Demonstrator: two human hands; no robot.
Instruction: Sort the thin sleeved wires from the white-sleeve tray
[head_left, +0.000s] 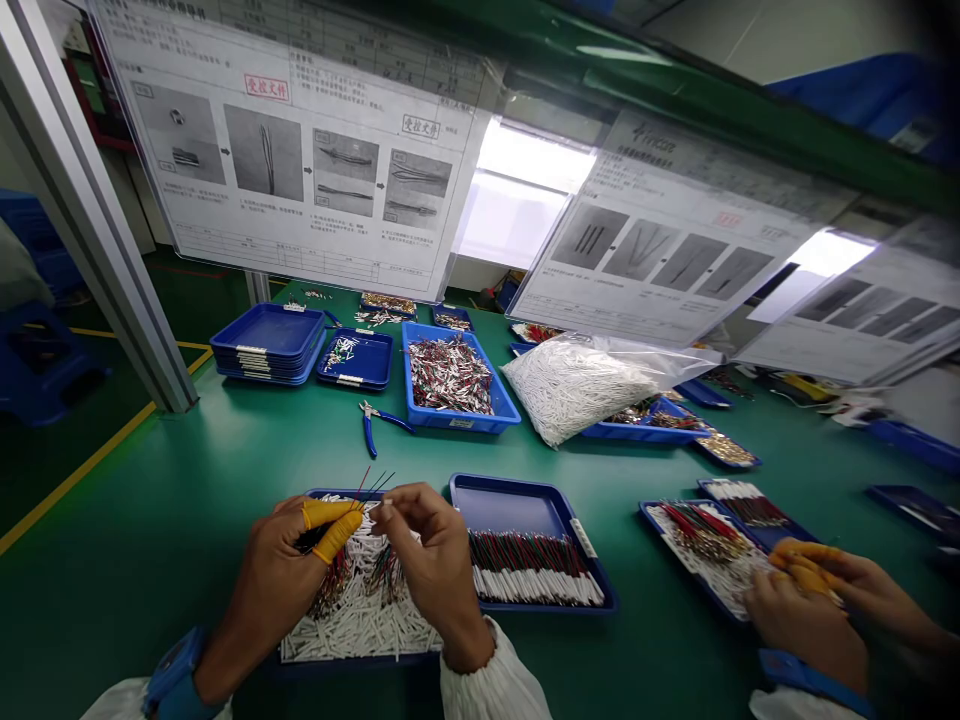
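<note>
Covering most of the view, a green desk (180, 560) carries everything listed here. Work instruction sheets (292, 130) with photographs of wires hang above its far side. A stack of blue trays (266, 345) sits at far left, and a large blue tray (480, 415) heaped with red, green and white wires stands near the middle. Beside it lies a clear plastic bag (577, 385) packed with white tubes.

Nearest the person, a blue tray (352, 660) holds a loose, unsorted heap of white-tipped wires (360, 620). Just right of it, a second blue tray (510, 510) holds a neat parallel row of red and green wires (529, 565) with white ends lined up. That row appears finished, while the heap looks like the larger share left.

Blue-handled pliers (379, 425) lie unheld on the desk. Above the heap, the left hand (281, 590) is closed, pinching a small bunch of thin wires (373, 490) between yellow finger cots (330, 522). The right hand (431, 565) is also closed, its fingertips pinched at those wires. At lower right, a co-worker's hands (810, 610) work well apart, over another tray.
</note>
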